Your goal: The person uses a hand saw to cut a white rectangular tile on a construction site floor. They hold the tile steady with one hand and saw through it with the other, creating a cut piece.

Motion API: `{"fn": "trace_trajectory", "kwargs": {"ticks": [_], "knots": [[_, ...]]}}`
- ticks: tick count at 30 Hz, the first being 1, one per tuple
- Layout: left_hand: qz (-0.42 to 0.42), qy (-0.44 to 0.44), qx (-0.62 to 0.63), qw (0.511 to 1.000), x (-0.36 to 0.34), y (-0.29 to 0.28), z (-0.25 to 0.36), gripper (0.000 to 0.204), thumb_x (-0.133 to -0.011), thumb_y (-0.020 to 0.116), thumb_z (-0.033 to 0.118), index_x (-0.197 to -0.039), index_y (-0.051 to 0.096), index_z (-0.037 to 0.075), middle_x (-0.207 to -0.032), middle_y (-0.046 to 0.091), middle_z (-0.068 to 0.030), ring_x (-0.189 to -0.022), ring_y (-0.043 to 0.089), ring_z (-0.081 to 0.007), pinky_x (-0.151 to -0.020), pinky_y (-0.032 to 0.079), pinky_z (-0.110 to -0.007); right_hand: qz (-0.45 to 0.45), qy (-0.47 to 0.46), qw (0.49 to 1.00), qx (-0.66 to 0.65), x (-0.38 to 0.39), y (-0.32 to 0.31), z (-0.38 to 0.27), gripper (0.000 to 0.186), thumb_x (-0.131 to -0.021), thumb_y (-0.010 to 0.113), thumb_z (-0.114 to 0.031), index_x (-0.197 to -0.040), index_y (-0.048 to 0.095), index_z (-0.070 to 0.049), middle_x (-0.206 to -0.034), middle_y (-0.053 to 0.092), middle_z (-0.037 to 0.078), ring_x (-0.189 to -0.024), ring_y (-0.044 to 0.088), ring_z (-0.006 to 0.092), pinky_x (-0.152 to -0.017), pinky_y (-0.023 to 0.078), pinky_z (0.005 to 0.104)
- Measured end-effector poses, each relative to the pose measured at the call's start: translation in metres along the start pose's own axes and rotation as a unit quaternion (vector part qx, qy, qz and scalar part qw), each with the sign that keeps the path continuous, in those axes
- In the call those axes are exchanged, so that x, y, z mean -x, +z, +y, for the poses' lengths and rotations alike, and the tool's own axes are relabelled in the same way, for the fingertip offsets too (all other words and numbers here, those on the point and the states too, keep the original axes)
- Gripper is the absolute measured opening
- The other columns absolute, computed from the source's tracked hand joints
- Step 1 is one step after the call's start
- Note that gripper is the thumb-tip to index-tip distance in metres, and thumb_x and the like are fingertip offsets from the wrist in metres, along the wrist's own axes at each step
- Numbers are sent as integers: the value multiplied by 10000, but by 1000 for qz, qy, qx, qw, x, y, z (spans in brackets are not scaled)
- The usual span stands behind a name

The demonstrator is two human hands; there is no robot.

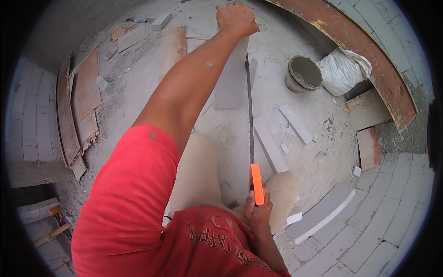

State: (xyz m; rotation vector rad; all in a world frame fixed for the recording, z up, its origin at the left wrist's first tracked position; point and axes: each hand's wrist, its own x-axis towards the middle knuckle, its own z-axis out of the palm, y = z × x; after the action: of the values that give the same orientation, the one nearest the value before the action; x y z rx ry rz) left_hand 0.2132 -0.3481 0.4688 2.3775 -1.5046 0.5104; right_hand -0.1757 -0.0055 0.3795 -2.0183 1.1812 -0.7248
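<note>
A hand saw [250, 115] with an orange handle points away from me, its long narrow blade reaching the right edge of a light grey block [229, 87]. Low in the view, close to my body, my right hand [258, 211] is closed round the saw's handle. My left arm stretches far forward across the block. At the block's far end my left hand [236, 21] is closed, knuckles up, with its fingers curled over the end and mostly hidden. Between my bent knees and the saw tip lies the dusty floor.
Two narrow block strips [296, 123] [270, 144] lie right of the saw. Beyond them stand a mortar bucket [304, 74] and a white sack [344, 71]. Wooden boards [87, 85] lean at left. A cut slab [323, 212] rests on blockwork at lower right; a wooden-handled tool [53, 234] lies lower left.
</note>
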Motion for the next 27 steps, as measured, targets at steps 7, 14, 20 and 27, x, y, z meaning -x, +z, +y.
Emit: {"fn": "trace_trajectory", "kwargs": {"ticks": [7, 14, 20, 27], "knots": [[10, -21, -5, 1000, 0, -7, -5, 419, -831, 650, 299, -1178, 770, 98, -1205, 762, -106, -1196, 691, -290, -972, 501, -499, 10, 55, 989, -136, -125, -11, -2, 333, -1050, 614, -143, -1343, 581, 13, -799, 673, 114, -611, 621, 184, -585, 491, 346], [95, 7, -24, 995, 16, 3, 6, 403, -806, 684, 291, -1150, 790, 110, -1132, 775, -93, -1089, 725, -280, -892, 498, -473, 32, 38, 991, -121, -121, 3, 3, 354, -1065, 616, -177, -1357, 577, 20, -794, 679, 107, -615, 626, 167, -618, 497, 324], [108, 39, -21, 993, 46, -8, 9, 417, -827, 676, 312, -1175, 779, 108, -1179, 762, -88, -1168, 693, -267, -947, 482, -468, 2, 66, 985, -157, -92, -39, 10, 308, -1057, 617, -198, -1232, 611, 55, -711, 656, 155, -583, 647, 238, -594, 506, 367], [118, 41, -31, 992, 57, -21, 36, 423, -843, 667, 316, -1198, 773, 113, -1194, 760, -88, -1177, 691, -270, -987, 480, -478, -2, 83, 994, -77, -212, 12, 13, 412, -1069, 577, -342, -1137, 600, 65, -766, 691, 266, -707, 703, 473, -632, 544, 513]]}}
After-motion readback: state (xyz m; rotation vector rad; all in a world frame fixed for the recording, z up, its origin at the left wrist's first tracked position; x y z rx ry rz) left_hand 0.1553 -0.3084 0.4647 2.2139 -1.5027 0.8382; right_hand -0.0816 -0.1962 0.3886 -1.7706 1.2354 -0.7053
